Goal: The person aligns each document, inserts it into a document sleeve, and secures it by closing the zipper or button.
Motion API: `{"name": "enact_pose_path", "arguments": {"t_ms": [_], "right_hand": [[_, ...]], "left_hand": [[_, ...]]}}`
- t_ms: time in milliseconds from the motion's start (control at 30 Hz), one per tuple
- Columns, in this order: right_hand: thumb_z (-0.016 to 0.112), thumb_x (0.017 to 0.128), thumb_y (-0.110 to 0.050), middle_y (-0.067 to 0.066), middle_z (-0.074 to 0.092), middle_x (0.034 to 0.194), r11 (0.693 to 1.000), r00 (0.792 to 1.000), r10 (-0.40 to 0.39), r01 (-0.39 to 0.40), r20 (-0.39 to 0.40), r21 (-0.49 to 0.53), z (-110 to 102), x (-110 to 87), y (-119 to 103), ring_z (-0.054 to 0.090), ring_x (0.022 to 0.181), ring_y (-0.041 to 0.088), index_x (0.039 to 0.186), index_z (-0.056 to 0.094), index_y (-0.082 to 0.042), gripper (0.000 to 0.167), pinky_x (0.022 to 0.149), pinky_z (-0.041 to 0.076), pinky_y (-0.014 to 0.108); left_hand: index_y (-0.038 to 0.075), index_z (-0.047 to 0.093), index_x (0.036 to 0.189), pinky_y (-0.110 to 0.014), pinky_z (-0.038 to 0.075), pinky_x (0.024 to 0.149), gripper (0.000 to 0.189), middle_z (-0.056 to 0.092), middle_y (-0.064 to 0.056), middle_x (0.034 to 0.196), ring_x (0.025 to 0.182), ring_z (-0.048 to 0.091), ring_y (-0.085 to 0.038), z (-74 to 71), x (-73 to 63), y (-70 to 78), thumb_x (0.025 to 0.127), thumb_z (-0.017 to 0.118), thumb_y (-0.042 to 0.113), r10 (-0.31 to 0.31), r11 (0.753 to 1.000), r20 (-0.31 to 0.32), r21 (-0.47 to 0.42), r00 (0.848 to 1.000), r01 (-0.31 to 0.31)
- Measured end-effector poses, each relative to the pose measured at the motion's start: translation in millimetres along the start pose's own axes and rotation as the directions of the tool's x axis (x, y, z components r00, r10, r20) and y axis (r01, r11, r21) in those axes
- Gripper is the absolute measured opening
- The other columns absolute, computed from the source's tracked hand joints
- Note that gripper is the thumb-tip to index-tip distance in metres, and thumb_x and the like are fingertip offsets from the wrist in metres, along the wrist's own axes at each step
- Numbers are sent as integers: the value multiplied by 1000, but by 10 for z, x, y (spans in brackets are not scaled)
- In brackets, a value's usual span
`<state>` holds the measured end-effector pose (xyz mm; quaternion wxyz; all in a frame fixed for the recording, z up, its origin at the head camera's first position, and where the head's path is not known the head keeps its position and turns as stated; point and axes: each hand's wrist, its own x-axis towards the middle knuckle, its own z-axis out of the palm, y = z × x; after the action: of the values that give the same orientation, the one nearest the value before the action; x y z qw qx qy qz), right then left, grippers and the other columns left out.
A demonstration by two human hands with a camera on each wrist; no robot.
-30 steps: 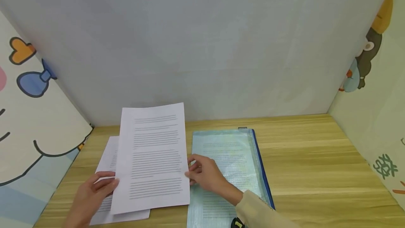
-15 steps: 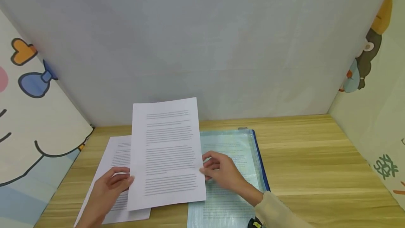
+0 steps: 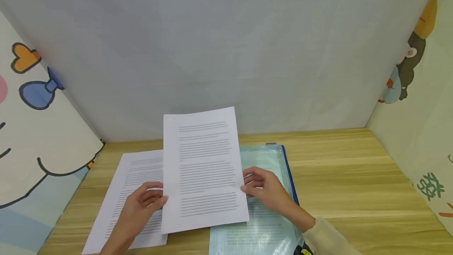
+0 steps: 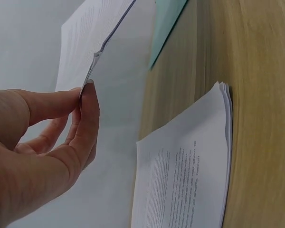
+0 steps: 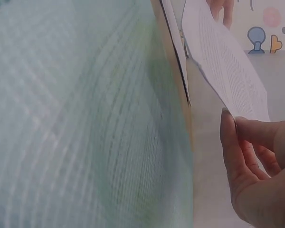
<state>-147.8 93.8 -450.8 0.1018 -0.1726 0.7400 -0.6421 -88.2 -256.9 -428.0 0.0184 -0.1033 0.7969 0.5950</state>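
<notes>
A printed sheet [image 3: 204, 168] is held lifted above the wooden desk [image 3: 339, 176] — its left edge pinched by the left hand [image 3: 143, 204], its right edge by the right hand [image 3: 267, 190]. It hangs partly over a mesh zip folder [image 3: 272, 223]; a paper stack [image 3: 132, 192] lies flat at the left.

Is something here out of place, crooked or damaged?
Nothing is damaged or spilled. The paper stack lies slightly askew to the table edge, while the zip pouch lies straight. Both hands hold one printed sheet above them.
</notes>
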Motion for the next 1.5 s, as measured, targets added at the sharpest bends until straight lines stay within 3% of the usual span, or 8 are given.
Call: {"name": "enact_pose_path", "arguments": {"t_ms": [267,400,533,800,933,1100,1333,1500], "right_hand": [[74,92,0,20,69,110,999,1000,3,-3,-19,-36,-197,-63,3,73,88,24,122,63,4,32,73,63,36],[74,92,-2,20,69,111,997,999,-22,20,-25,-71,-287,-93,-12,73,88,25,122,63,3,32,73,62,36],[74,93,-2,22,68,112,997,999,-32,30,-23,-73,-365,-113,-31,73,89,25,123,62,5,33,74,62,34],[74,93,-1,22,68,112,995,998,-48,44,-41,-92,-566,-181,-27,72,90,24,123,61,6,33,75,62,35],[73,93,-1,23,67,113,993,996,-77,73,-37,-90,-647,-209,-42,71,91,24,123,61,6,33,75,63,40],[72,94,-2,21,67,112,988,994,-102,97,-37,-124,-721,-248,-42,71,90,24,122,61,4,31,75,62,36],[72,95,-2,18,68,109,978,990,-132,123,-44,-168,-829,-295,-21,71,90,21,119,62,1,26,76,62,32],[72,94,1,18,67,107,968,982,-183,174,-36,-181,-895,-336,13,71,89,20,116,62,1,24,74,61,32]], "left_hand": [[0,62,125,-22,57,82,37,70,-14,107,95,67,-12,179,0,58,91,77,5,112,994,30,-2,993,-112],[-1,63,121,-22,56,82,34,71,-15,107,96,66,-11,260,11,70,90,77,2,213,977,35,2,976,-214],[-2,64,117,-23,57,83,32,69,-16,108,97,65,-10,333,26,83,88,77,-3,277,961,43,-2,960,-277],[0,64,118,-25,57,85,32,66,-14,105,98,65,-15,491,51,153,89,77,-1,281,960,103,-22,954,-281],[-1,64,116,-25,57,86,31,65,-13,103,98,65,-18,559,64,160,89,77,-1,317,948,113,-37,942,-315],[-2,64,113,-27,59,82,26,65,-14,101,96,67,-22,633,84,172,89,75,-6,346,938,115,-51,931,-342],[-3,64,106,-28,60,78,24,65,-14,98,90,66,-15,769,91,224,85,74,-13,339,941,106,-55,935,-335],[-3,65,102,-28,60,77,23,66,-14,97,88,67,-16,846,71,259,85,73,-15,341,939,99,-90,935,-333]]}}
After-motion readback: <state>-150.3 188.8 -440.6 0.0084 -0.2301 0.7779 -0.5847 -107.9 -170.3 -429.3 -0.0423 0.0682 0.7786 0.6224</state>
